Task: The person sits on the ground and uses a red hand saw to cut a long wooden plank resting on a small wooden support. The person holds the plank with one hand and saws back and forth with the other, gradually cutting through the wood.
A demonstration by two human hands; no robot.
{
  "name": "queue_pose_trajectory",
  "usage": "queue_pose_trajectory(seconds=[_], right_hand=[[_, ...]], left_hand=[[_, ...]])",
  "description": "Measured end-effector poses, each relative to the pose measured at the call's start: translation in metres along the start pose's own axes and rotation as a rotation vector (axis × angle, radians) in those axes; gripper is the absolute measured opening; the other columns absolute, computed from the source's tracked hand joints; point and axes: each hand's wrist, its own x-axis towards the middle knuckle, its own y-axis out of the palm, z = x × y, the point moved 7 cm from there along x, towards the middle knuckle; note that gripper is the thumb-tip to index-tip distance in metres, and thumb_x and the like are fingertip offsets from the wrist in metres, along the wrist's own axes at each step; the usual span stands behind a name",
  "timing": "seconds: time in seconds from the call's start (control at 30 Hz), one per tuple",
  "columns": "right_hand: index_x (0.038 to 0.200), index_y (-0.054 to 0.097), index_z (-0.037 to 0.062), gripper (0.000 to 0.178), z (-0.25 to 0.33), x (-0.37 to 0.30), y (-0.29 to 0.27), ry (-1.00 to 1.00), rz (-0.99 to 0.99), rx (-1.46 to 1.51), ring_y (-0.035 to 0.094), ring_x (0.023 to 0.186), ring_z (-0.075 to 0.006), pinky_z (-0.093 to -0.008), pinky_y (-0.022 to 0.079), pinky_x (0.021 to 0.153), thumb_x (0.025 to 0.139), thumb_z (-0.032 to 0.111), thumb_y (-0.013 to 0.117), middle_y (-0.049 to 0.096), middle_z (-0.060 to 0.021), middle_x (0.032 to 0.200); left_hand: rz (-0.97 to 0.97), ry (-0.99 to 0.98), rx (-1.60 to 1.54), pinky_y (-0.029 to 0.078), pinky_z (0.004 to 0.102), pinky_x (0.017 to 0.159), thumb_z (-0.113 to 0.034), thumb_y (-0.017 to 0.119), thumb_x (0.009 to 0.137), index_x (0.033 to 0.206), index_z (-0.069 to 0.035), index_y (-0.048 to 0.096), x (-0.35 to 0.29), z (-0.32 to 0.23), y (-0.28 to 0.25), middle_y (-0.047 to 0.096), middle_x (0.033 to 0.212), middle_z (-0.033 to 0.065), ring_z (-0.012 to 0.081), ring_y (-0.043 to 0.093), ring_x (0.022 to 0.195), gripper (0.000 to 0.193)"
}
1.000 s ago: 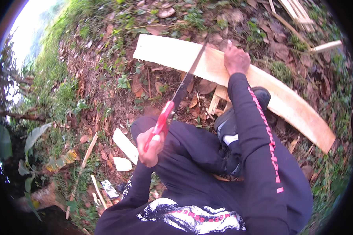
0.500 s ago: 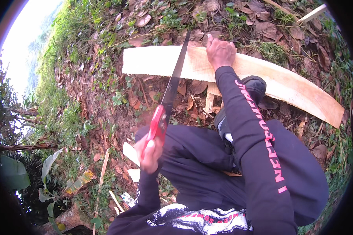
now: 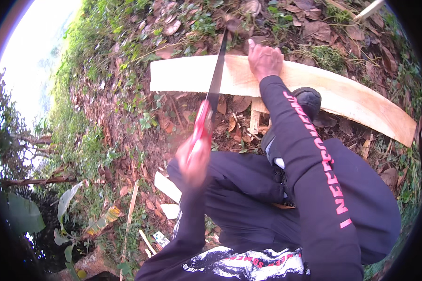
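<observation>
My left hand (image 3: 193,161) is closed round the red handle of a handsaw (image 3: 214,89), slightly blurred. The dark blade lies across a pale wooden board (image 3: 347,89), left of its middle, with its tip past the far edge. The board is long and curved, bending toward me at its right end. My right hand (image 3: 266,61) grips the board just right of the blade, its fingers over the far edge and partly hidden. My shoe (image 3: 307,102) is beside the board's near edge, below that hand. A small wooden piece (image 3: 255,119) shows under the board.
Dry leaves (image 3: 319,30) and low green plants cover the ground. Pale wood offcuts (image 3: 168,187) lie by my left leg, near a thin stick (image 3: 129,220). Another pale stick (image 3: 370,10) is at the far right. Large leaves (image 3: 23,213) stand at the lower left.
The saw and my left hand have moved forward and slightly right, away from me, along the blade's line. My right hand keeps its grip on the board.
</observation>
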Motion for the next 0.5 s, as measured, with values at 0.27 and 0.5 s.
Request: queue_pose_trajectory(seconds=[0.27, 0.5], right_hand=[[0.058, 0.062, 0.0102, 0.054, -0.013, 0.011, 0.0, 0.022, 0.005, 0.013, 0.065, 0.064, -0.0279, -0.0421, 0.047, 0.074, 0.099, 0.038, 0.039, 0.065, -0.0139, 0.064], [0.058, 0.062, 0.0095, 0.057, 0.002, 0.003, 0.0, 0.021, 0.083, -0.013, 0.064, 0.062, -0.0279, -0.0404, 0.046, 0.072, 0.099, 0.041, 0.037, 0.064, -0.0129, 0.062]], left_hand=[[0.136, -0.092, -0.187, 0.024, 0.021, 0.036, -0.017, 0.046, 0.093, 0.079, -0.001, 0.049, -0.012, 0.008, -0.008, 0.04, 0.052, -0.0008, 0.0059, 0.035, 0.04, 0.021], [0.139, -0.163, -0.099, 0.026, 0.0211, 0.04, -0.017, 0.046, 0.096, 0.078, -0.004, 0.051, 0.049, 0.029, 0.011, 0.043, 0.057, -0.0024, 0.0058, 0.033, 0.041, 0.022]])
